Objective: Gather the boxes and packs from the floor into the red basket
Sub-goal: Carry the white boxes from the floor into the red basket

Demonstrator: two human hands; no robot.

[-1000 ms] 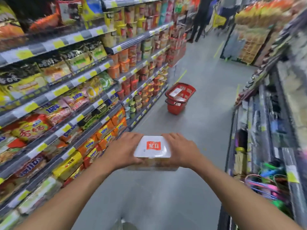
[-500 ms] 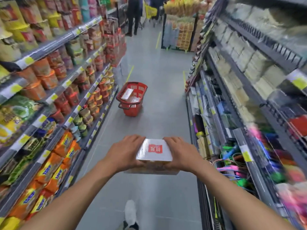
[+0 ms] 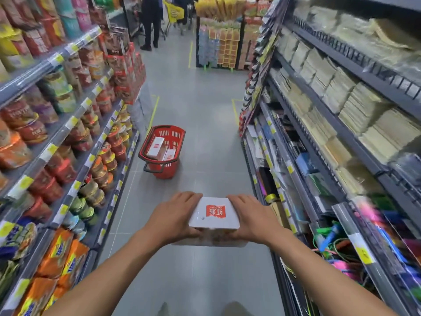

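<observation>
Fingertips of left hand (image 3: 174,215) and right hand (image 3: 252,216) hidden behind white box (image 3: 214,216); lower clear part of box blurred. Contents of red basket (image 3: 163,151) partly screened by rim and handle. Shelf goods at right (image 3: 376,224) smeared by blur. Shopper at aisle end (image 3: 150,21) cut off above waist by top edge.

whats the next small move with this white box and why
Probably carry the white box forward down the aisle toward the red basket. The left hand and right hand clamp it from both sides, so the grip looks settled, but the basket sits on the floor well ahead, already holding similar boxes, too far to drop it in yet.
</observation>
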